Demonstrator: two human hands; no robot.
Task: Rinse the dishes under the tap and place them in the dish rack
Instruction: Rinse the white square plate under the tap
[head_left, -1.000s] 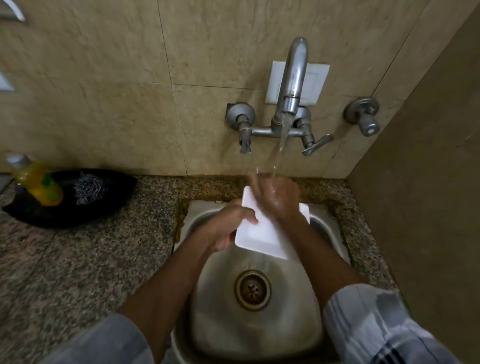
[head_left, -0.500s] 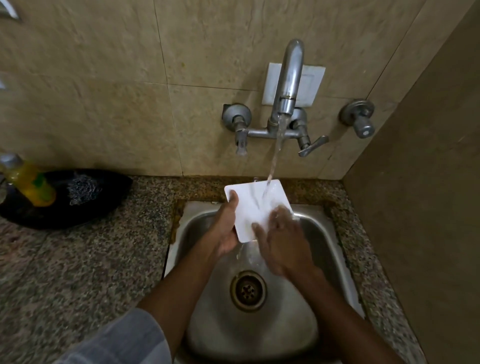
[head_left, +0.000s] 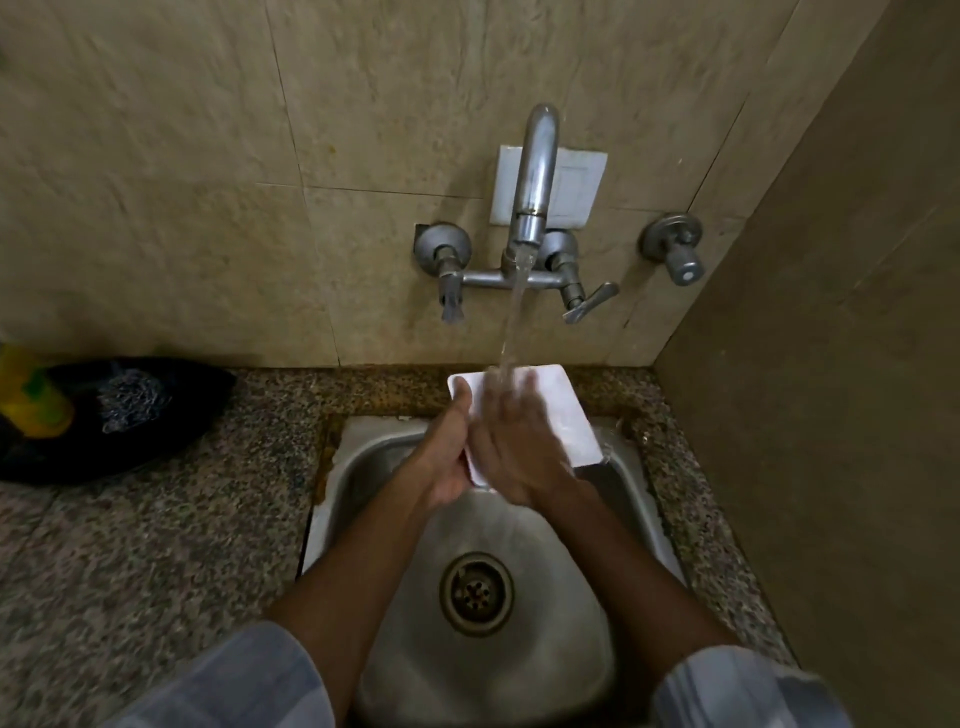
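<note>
Head cam, nearest first: striped sleeves at the bottom edge, both forearms reaching over the steel sink (head_left: 332, 499) with its round drain (head_left: 477, 592). Left hand (head_left: 448, 457) grips the white square plate (head_left: 563, 415) by its left edge, thumb on top. Right hand (head_left: 511, 441) lies flat on the plate's face, fingers spread, a bit blurry. The plate sits tilted over the sink's back rim, right under the stream from the tap (head_left: 535, 176). Off left on the granite counter (head_left: 156, 519), a dark tray (head_left: 171, 410) with a scrubber.
</note>
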